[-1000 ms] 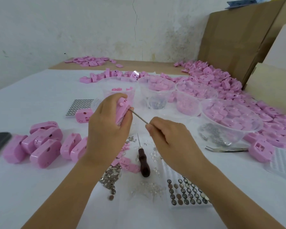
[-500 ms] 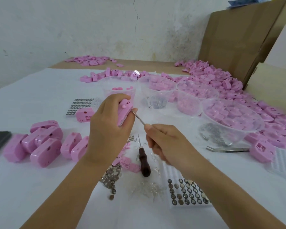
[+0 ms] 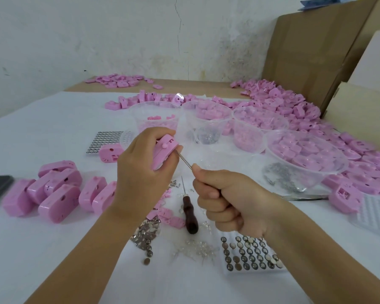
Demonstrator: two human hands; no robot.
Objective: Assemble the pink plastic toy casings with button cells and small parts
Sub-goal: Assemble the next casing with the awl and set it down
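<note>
the left hand (image 3: 140,163) holds a rounded pink plastic toy casing (image 3: 165,152) raised above the white counter (image 3: 42,249), its fingers (image 3: 160,133) curled over the casing's top. the right hand (image 3: 226,202) is closed in a fist round a thin metal pick (image 3: 185,160); the handle is hidden in the fist and the tip touches the casing's lower right edge. below the hands a dark wooden-handled awl (image 3: 190,212) lies on the counter among small pink parts (image 3: 172,218), near a white tray of silver button cells (image 3: 250,253). closed pink casings (image 3: 53,194) are grouped at the left. clear plastic bowls (image 3: 305,159) of pink pieces stand at the right.
</note>
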